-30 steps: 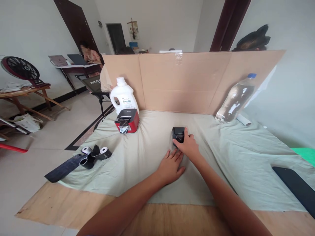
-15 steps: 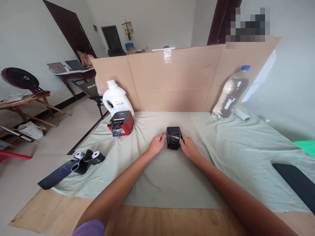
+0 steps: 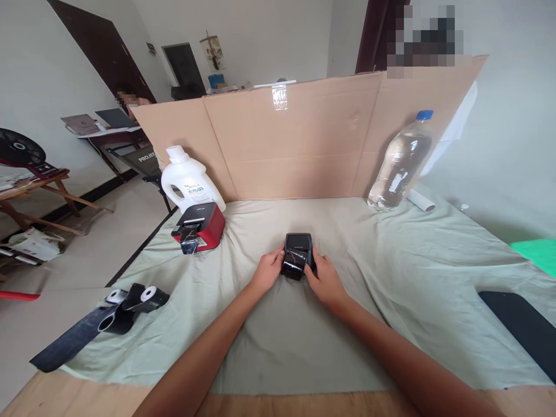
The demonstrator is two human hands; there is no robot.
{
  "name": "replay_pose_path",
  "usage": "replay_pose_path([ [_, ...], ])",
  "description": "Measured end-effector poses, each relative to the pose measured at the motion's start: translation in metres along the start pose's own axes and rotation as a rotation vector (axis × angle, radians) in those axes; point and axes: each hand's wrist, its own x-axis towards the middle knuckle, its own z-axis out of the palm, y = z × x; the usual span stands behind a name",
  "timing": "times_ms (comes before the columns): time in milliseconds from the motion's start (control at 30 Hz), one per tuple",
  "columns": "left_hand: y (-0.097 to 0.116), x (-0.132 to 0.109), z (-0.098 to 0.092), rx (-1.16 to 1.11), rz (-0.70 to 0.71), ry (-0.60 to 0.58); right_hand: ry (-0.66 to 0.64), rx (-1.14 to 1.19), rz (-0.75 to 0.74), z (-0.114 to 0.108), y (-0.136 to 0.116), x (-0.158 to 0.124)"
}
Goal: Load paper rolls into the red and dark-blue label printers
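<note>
A small black thermal printer sits on the grey-green cloth in front of me, a glossy black strip hanging out of its front. My left hand is closed on its left side, thumb and fingers against the casing. On the other side my right hand grips the right edge, its thumb by the glossy strip. The fingertips of both hands are partly hidden behind the device. To the left stands a larger red and black printer with a similar dark strip at its front.
Behind the red printer is a white detergent jug. Paper rolls and a dark unrolled strip lie at left. A water bottle leans by the cardboard screen, near a white tube. A dark flat object lies right.
My left hand has closed in onto the black printer's side, where a gap showed before. My right hand's thumb has come further round its front. The whole view has shifted slightly.
</note>
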Motion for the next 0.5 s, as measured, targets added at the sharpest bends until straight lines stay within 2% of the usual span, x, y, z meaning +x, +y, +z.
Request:
replay_pose_path([
  [67,0.000,-0.002,0.000,0.076,0.000,0.019,0.003,-0.002,-0.005,0.001,0.001,-0.001],
  [167,-0.003,-0.005,-0.004,0.306,0.044,0.028,0.001,0.002,-0.019,0.001,0.004,-0.001],
  [267,-0.009,-0.005,-0.011,0.526,0.145,-0.026,-0.007,0.007,-0.029,0.001,0.006,0.000],
  [500,-0.012,-0.003,-0.017,0.736,0.217,-0.066,-0.021,-0.008,-0.060,0.002,0.010,0.002],
])
